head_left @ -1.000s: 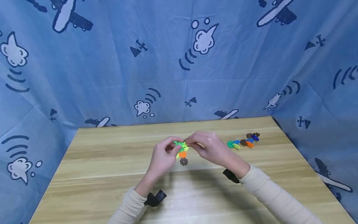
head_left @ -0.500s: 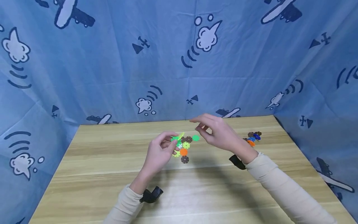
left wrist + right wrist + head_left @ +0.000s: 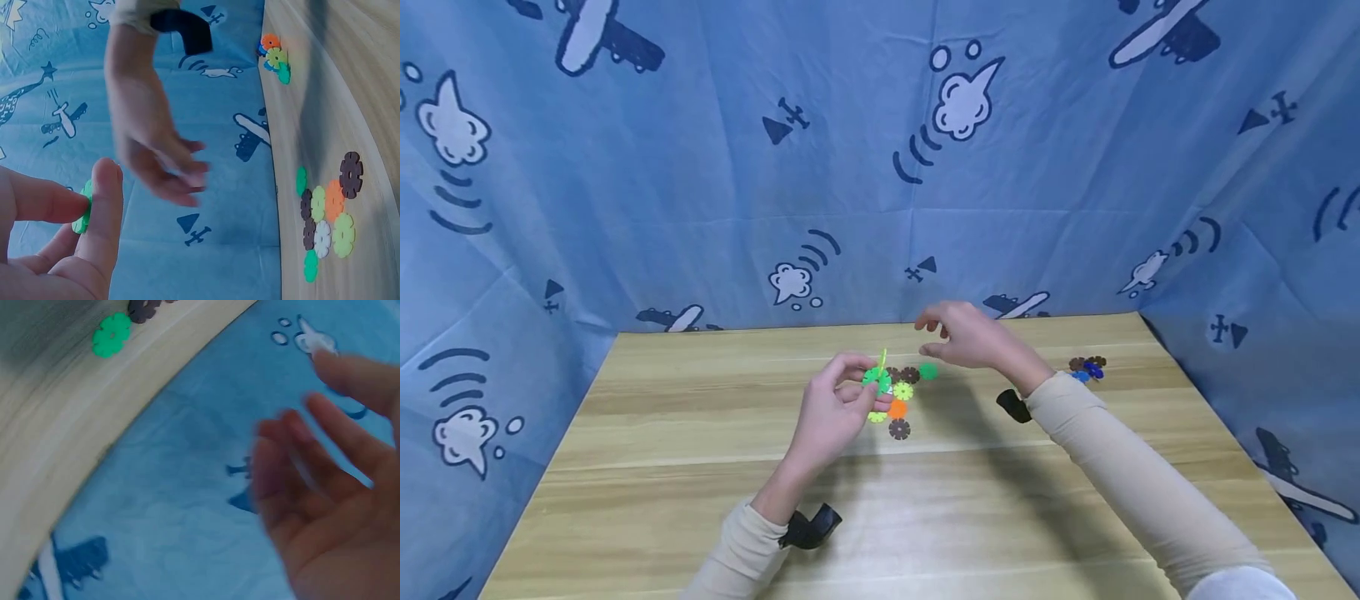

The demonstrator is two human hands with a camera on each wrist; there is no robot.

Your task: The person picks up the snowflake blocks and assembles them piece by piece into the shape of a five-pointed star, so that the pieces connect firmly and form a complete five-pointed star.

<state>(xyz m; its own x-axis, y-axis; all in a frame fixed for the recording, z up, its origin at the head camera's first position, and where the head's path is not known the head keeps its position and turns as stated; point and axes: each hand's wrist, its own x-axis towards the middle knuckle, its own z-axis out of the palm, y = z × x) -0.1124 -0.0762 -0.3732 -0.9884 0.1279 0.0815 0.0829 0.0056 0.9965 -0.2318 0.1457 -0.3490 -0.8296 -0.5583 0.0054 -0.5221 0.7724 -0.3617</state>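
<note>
Green disc [image 3: 873, 379] sits pinched in the left hand [image 3: 830, 408], left of the wide, loosely curled right hand [image 3: 967, 335].

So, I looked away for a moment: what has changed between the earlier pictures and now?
The right hand, now empty, has moved away from the left hand, up and to the right in the head view. The yellow piece there has gone from slanted to nearly upright. The left hand still pinches the green piece; the orange piece stayed put.
</note>
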